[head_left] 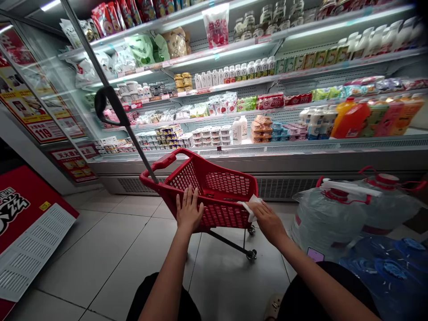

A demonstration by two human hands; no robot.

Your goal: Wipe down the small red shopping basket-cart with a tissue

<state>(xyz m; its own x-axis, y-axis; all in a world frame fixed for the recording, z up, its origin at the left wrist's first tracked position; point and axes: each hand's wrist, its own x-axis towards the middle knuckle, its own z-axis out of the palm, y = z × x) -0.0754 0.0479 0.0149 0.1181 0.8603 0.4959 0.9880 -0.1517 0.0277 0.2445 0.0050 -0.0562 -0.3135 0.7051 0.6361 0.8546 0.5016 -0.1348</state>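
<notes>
A red plastic shopping cart (pixel 220 176) with perforated sides stands on castors in front of me. My left hand (pixel 189 208) rests against its near side, fingers stretched and apart, below the top rim. At the cart's right-hand corner, my right hand (pixel 266 218) presses a white wipe (pixel 251 206) over the rim. The wipe is crumpled, partly covered by my fingers and hanging down on the cart's outer side. A grey pole (pixel 117 107) with a black loop-shaped piece rises at a slant from the cart's handle end. Little shows inside the basket part.
A refrigerated shelf unit (pixel 284 156) with dairy and drinks runs behind the cart. To the right stand large clear water bottles (pixel 334 218) with red handles and blue water jugs (pixel 384 267). A red-and-white cabinet (pixel 30 232) is at left. A phone (pixel 315 255) lies near my right knee.
</notes>
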